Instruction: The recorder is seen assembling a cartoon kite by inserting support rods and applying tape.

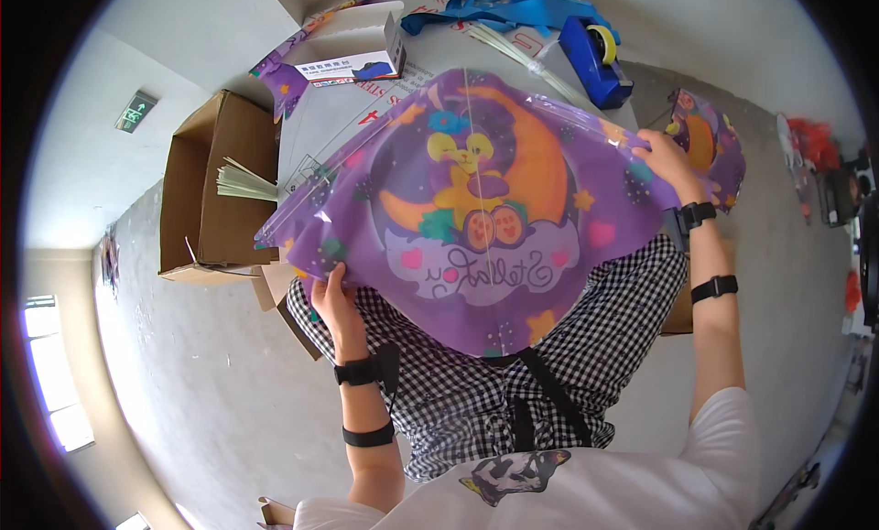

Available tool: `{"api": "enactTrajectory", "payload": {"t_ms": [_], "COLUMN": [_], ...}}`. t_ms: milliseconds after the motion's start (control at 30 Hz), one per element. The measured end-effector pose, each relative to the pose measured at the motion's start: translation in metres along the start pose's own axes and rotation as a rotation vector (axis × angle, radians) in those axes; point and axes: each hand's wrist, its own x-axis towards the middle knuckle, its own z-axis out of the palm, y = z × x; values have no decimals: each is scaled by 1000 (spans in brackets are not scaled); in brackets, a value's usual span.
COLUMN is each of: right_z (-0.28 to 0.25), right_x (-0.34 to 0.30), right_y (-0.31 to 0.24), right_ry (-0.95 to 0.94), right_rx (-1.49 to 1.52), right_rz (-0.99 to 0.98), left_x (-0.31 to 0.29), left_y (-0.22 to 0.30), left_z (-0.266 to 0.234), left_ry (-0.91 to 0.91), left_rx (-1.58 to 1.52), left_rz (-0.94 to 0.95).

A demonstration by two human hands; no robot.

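Observation:
A purple kite (549,283), printed with a yellow cartoon animal on an orange moon, spreads over my lap and the near part of the table. Its lettering reads mirrored, and a thin rod (478,164) runs down its middle. My left hand (337,303) grips the lower left edge between thumb and fingers. On the right, my right hand (667,162) is closed on the upper right edge. Beside the kite's left corner a thin wire piece (309,175) lies at the table's edge.
Across the table (366,123) stand a white tape dispenser box (352,49), blue ribbon (522,8), a bundle of pale sticks (526,59) and a blue tape dispenser (591,68). A cardboard box (215,182) with sticks is at left. More purple printed fabric (710,150) hangs at right.

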Motion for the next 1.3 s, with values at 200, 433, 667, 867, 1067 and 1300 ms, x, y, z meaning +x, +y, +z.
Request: {"api": "enactTrajectory", "payload": {"t_ms": [200,433,667,867,1067,1300], "right_z": [17,29,34,25,19,20], "right_x": [3,3,-3,-4,-2,-3], "right_y": [9,10,12,2,1,9], "right_ry": [-2,40,112,77,87,59], "right_rx": [-41,-92,-82,-124,-130,-200], "right_rz": [-10,-139,-191,-216,-248,-212], "left_x": [10,49,40,66,82,103], "left_y": [-3,20,61,28,11,13], "left_z": [-5,-4,8,-46,-49,-35], "left_ry": [46,-100,28,-45,-54,60], "left_rx": [-188,-283,305,-32,-415,-60], "left_rz": [-417,-65,371,-19,-382,134]}}
